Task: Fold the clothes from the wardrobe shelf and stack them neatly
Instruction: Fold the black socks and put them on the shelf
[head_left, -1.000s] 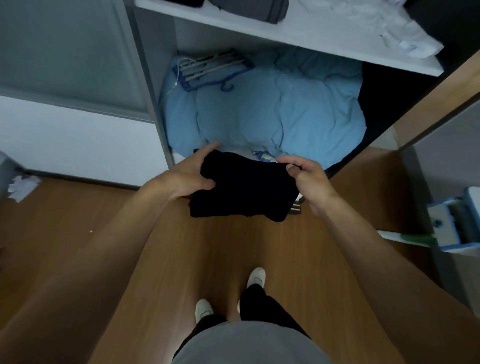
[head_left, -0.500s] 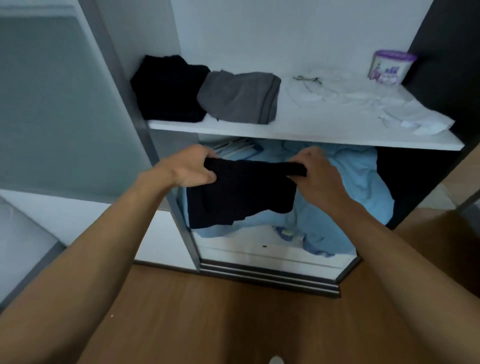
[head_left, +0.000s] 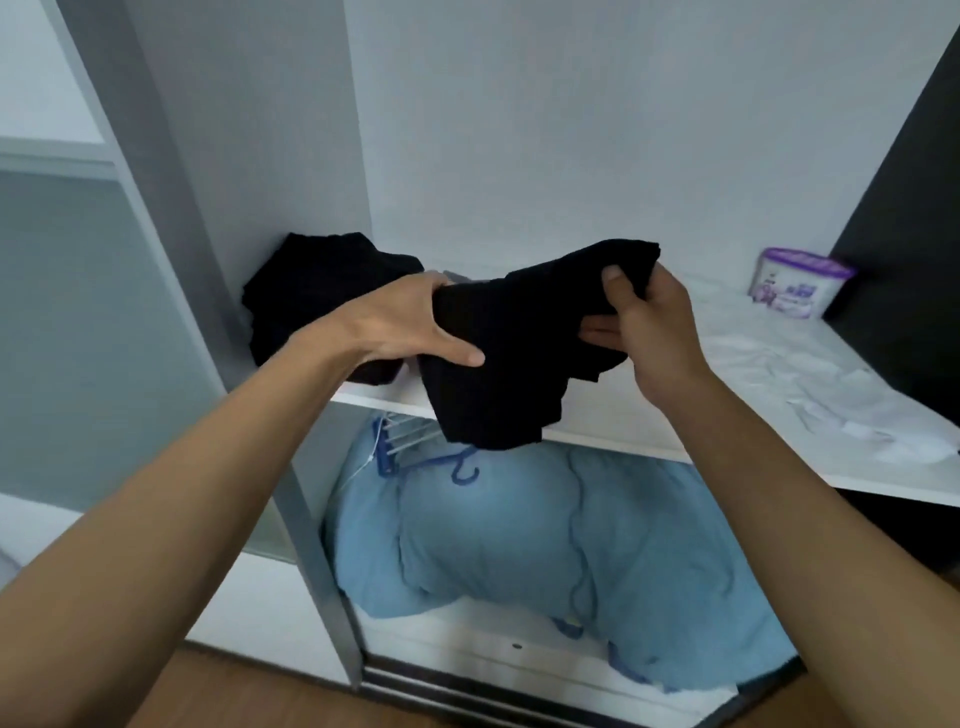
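The black garment (head_left: 519, 358) is gripped at both ends — left hand (head_left: 400, 322) and right hand (head_left: 660, 332) curled round it — and held before the shelf (head_left: 649, 436), likely for stacking.

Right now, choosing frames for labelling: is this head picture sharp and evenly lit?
Head view: dim, flat light; the black garment shows almost no fold detail; the wide-angle lens slants the wardrobe post; the tub label is too soft to read.

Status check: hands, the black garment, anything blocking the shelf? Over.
Left hand and right hand both grip black garment, folded, at shelf level. Black pile on shelf's left, white clothes on right. Gap between partly hidden by hands.
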